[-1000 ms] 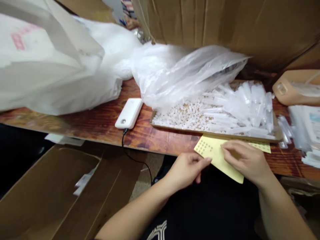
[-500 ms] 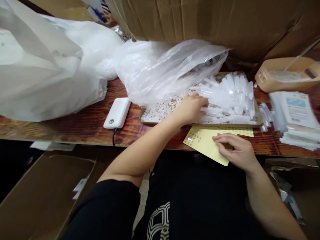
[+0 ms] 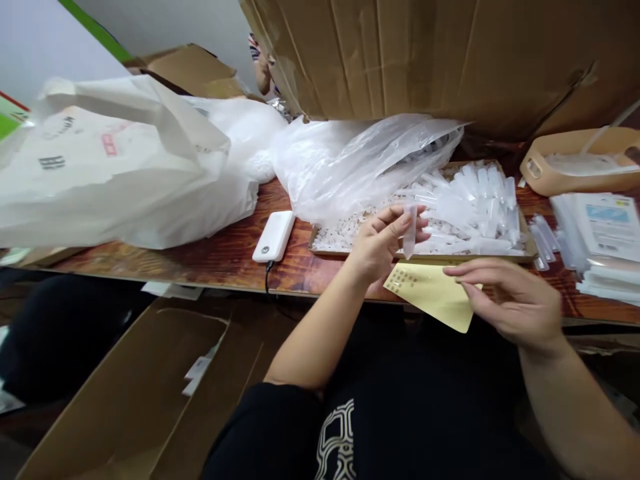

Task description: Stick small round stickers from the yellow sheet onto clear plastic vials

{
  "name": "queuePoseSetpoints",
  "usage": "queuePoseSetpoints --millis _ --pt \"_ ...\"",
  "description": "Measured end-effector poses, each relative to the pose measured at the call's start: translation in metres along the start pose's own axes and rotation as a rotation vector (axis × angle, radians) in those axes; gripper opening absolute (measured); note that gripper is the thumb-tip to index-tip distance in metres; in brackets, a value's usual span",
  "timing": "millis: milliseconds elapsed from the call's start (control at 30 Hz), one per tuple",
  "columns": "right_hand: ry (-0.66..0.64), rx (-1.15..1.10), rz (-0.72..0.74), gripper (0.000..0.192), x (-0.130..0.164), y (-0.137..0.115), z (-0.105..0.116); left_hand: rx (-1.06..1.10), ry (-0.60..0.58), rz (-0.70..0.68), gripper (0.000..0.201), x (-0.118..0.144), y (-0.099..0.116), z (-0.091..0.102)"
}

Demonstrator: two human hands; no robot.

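Over the worktop, left hand pinches a clear plastic tube; right hand, fingers loosely open, hovers above the yellow sticker sheet. Holding the tube steady would likely help.

Power bank (cabled); white bag; carton

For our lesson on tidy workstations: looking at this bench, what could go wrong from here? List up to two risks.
1. The yellow sticker sheet overhangs the table edge; it might slide off.
2. The left hand pinches one clear tube above the heaped tray; a slip could drop it back among the others.
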State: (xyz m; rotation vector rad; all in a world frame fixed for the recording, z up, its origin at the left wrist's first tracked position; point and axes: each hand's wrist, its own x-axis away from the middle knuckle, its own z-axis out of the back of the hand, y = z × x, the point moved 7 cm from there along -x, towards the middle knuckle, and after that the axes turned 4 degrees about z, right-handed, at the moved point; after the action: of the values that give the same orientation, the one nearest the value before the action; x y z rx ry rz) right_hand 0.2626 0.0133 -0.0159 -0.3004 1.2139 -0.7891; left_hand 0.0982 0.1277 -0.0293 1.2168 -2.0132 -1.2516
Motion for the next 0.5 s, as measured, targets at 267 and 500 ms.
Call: queuePoseSetpoints --millis 267,500 --pt "-0.033 0.199 0.45 0.038 -0.047 -0.086 -0.012 -0.144 -0.243 -0.056 0.042 0.053 -0.005 -0.016" --pt "-0.136 0.275 0.324 0.039 -0.042 -0.083 -0.027 -0.279 -0.277 -0.131 0.038 0.063 -0.002 -0.004"
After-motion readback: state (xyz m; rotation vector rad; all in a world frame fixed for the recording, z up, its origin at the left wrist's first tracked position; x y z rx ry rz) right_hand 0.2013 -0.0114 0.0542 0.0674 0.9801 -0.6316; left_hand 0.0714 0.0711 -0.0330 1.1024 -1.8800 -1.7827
